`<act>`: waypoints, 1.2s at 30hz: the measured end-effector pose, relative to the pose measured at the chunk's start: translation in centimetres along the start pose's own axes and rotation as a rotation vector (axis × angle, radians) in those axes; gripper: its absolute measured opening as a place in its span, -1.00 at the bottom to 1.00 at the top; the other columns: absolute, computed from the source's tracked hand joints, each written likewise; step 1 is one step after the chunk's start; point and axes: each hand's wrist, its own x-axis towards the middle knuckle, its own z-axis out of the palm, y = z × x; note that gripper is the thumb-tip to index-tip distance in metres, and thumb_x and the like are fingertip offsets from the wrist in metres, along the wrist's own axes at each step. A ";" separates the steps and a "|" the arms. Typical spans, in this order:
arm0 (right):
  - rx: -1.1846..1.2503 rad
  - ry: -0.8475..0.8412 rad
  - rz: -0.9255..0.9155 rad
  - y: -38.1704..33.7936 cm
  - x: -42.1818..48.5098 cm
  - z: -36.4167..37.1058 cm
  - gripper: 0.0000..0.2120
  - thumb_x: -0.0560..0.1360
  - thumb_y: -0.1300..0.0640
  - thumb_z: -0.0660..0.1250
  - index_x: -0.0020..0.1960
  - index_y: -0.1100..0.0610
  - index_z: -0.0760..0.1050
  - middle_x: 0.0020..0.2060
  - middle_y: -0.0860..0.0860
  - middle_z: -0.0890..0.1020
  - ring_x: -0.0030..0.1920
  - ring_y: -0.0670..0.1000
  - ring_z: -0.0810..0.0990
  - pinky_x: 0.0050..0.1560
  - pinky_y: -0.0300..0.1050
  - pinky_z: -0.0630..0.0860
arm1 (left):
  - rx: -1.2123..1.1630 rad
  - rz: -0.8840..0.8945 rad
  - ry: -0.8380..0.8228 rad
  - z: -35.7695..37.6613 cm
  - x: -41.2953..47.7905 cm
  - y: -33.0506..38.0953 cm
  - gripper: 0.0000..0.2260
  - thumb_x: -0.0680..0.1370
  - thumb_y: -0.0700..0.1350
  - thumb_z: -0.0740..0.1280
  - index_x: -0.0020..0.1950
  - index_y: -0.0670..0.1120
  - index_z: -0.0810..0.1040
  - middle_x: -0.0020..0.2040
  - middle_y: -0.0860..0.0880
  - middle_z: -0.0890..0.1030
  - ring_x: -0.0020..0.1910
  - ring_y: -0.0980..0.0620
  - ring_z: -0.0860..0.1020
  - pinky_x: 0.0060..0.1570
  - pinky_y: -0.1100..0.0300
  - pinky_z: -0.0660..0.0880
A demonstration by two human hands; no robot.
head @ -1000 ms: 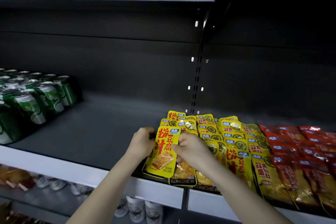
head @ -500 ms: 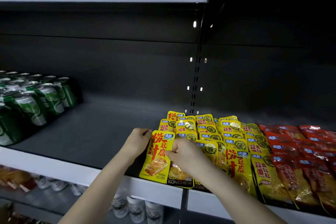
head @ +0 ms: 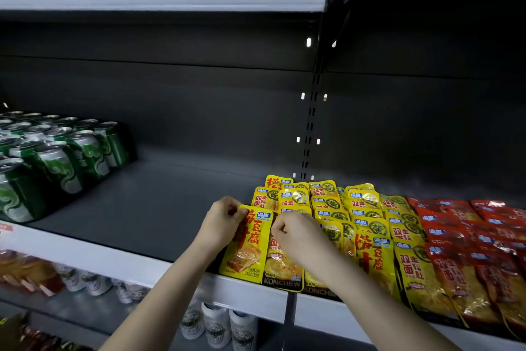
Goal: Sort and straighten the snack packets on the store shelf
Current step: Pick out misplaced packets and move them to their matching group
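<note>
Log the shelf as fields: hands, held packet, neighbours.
left hand: pinches front yellow packet's top left corner
right hand: pinches its right edge
front yellow packet: slightly tilted, bottom at shelf lip
yellow packets: overlapping rows behind, rightward
red packets: far right
green cans: far left

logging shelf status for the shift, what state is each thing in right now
front yellow packet: held by both hands, tilted, lower end over the shelf lip
left hand: grips its top left corner
right hand: pinches its right edge
yellow packets: flat, overlapping rows, some askew
red packets: flat, overlapping, right of the yellow
green cans: upright, grouped at left
</note>
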 end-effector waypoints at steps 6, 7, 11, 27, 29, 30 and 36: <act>-0.048 0.069 0.044 0.0 0.6 -0.6 -0.76 0.56 0.14 0.25 0.19 0.21 0.48 0.09 0.11 0.57 0.06 0.11 0.55 -0.01 -0.06 0.49 | -0.007 -0.025 0.029 0.0 -0.2 -0.1 -0.90 0.60 -0.19 0.21 -0.11 -0.14 0.41 -0.21 -0.04 0.51 -0.24 0.04 0.44 -0.30 0.20 0.34; -0.058 0.053 0.050 0.0 0.8 -0.6 -0.73 0.56 0.13 0.25 0.22 0.21 0.46 0.12 0.10 0.55 0.10 0.10 0.54 0.01 -0.08 0.47 | -0.012 -0.023 0.032 0.0 -0.3 0.0 -0.90 0.61 -0.19 0.20 -0.10 -0.15 0.40 -0.21 -0.04 0.49 -0.25 0.05 0.43 -0.31 0.21 0.33; -0.080 -0.003 0.062 -0.4 1.2 -0.5 -0.62 0.56 0.08 0.27 0.32 0.22 0.37 0.23 0.11 0.49 0.22 0.09 0.47 0.05 -0.15 0.40 | -0.021 -0.012 0.040 -0.1 -0.4 0.0 -0.89 0.61 -0.21 0.18 -0.12 -0.13 0.38 -0.26 -0.01 0.45 -0.31 0.08 0.39 -0.35 0.20 0.30; -0.134 -0.061 0.113 -1.0 1.4 -0.3 -0.49 0.55 0.02 0.27 0.42 0.19 0.25 0.35 0.14 0.38 0.34 0.14 0.39 0.23 -0.02 0.41 | -0.030 -0.003 0.011 0.0 0.1 -0.4 -0.93 0.61 -0.19 0.19 -0.06 -0.14 0.41 -0.24 0.00 0.47 -0.28 0.10 0.41 -0.32 0.23 0.32; -0.126 -0.047 0.118 -1.0 1.2 -0.2 -0.49 0.55 0.02 0.27 0.42 0.19 0.26 0.34 0.14 0.39 0.33 0.13 0.40 0.23 -0.02 0.42 | -0.037 0.004 0.007 0.2 0.1 -0.3 -0.94 0.61 -0.20 0.19 -0.05 -0.15 0.41 -0.22 0.00 0.48 -0.24 0.07 0.43 -0.31 0.26 0.32; -0.122 -0.039 0.122 -0.9 1.1 -0.1 -0.49 0.55 0.02 0.27 0.42 0.19 0.27 0.33 0.14 0.40 0.33 0.13 0.40 0.23 -0.03 0.42 | -0.038 0.006 0.007 0.3 0.2 -0.3 -0.94 0.61 -0.20 0.19 -0.05 -0.15 0.41 -0.22 0.00 0.48 -0.23 0.05 0.44 -0.31 0.27 0.32; -0.132 -0.040 0.138 -1.2 1.2 0.1 -0.51 0.55 0.00 0.26 0.40 0.18 0.28 0.31 0.12 0.42 0.30 0.12 0.42 0.22 0.00 0.45 | -0.083 -0.043 0.032 0.4 0.4 -0.2 -0.83 0.60 -0.22 0.19 -0.18 -0.05 0.38 -0.26 0.00 0.47 -0.27 0.06 0.42 -0.33 0.24 0.31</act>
